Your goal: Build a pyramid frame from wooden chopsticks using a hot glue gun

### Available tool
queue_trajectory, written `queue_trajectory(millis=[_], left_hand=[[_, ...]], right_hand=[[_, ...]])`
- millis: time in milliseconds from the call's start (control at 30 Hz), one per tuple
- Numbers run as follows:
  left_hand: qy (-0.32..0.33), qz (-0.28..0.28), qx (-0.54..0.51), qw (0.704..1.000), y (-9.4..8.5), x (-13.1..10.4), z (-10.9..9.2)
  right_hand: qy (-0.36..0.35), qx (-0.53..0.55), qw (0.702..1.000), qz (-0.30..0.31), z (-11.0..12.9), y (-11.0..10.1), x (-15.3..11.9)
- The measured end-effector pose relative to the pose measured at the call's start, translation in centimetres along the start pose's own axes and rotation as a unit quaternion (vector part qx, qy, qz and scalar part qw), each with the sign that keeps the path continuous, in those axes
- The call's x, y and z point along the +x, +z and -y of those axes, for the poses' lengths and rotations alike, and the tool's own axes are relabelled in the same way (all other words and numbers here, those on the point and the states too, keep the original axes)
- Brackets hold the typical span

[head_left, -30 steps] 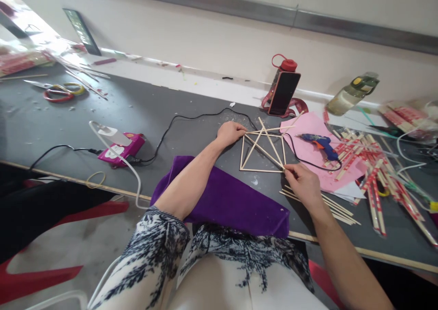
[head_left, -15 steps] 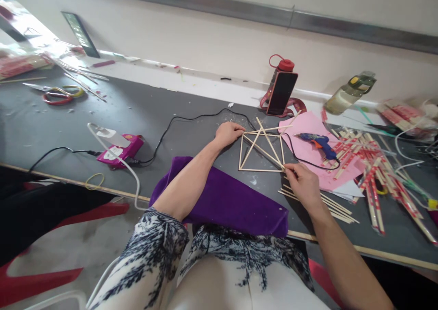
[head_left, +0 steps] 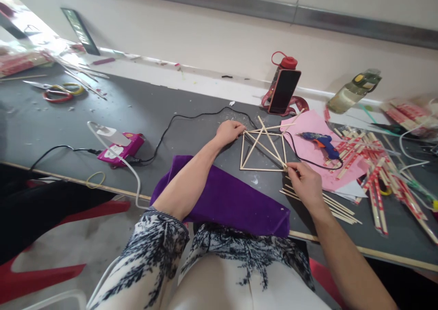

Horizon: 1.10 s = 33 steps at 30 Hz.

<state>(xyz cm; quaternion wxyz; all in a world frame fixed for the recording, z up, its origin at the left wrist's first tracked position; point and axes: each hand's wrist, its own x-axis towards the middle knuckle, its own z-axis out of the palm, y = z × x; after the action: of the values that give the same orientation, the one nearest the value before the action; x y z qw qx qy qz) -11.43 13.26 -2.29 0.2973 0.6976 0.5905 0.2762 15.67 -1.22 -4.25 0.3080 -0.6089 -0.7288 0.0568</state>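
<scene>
A square frame of thin wooden sticks (head_left: 263, 169) lies on the grey table, with more sticks crossing over it and jutting past its far side. My left hand (head_left: 230, 133) pinches the frame's far left corner between thumb and fingers. At the near right corner my right hand (head_left: 305, 182) is closed on the stick ends; the fingertips hide the joint itself. Several loose sticks (head_left: 342, 209) lie beside and partly under my right wrist. To the right of the frame, a blue glue gun (head_left: 320, 142) rests on pink paper (head_left: 290, 124).
A purple cloth (head_left: 232, 200) lies under my left forearm at the table edge. Behind the frame stand a phone (head_left: 284, 91) against a red-capped bottle and a greenish bottle (head_left: 354, 93). Wrapped chopsticks (head_left: 378, 196) pile up at right. A power strip (head_left: 123, 150), cables and scissors (head_left: 58, 95) lie left.
The view has shifted slightly, so the things sit a little further right. Both hands keep their hold on the same two corners of the frame.
</scene>
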Motion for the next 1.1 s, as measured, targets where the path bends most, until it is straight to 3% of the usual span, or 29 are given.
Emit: queue_trajectory(millis=[267,733,933,1100], left_hand=[[0.015,0.012,-0.009,1.0,0.0,0.0,0.3],[0.013,-0.019,-0.008,1.0,0.1,-0.2,-0.1],[0.056,-0.116,0.007,0.992,-0.9,-1.5,-1.6],[0.055,-0.03,-0.112,0.992,-1.4,-3.3,-4.7]], right_hand=[[0.003,-0.012,1.0,-0.007,0.0,0.0,-0.1],[0.0,0.003,1.0,-0.004,0.2,-0.1,-0.2],[-0.002,0.027,1.0,0.01,0.6,-1.6,-0.7],[-0.008,0.032,0.998,0.047,1.2,-3.4,-1.3]])
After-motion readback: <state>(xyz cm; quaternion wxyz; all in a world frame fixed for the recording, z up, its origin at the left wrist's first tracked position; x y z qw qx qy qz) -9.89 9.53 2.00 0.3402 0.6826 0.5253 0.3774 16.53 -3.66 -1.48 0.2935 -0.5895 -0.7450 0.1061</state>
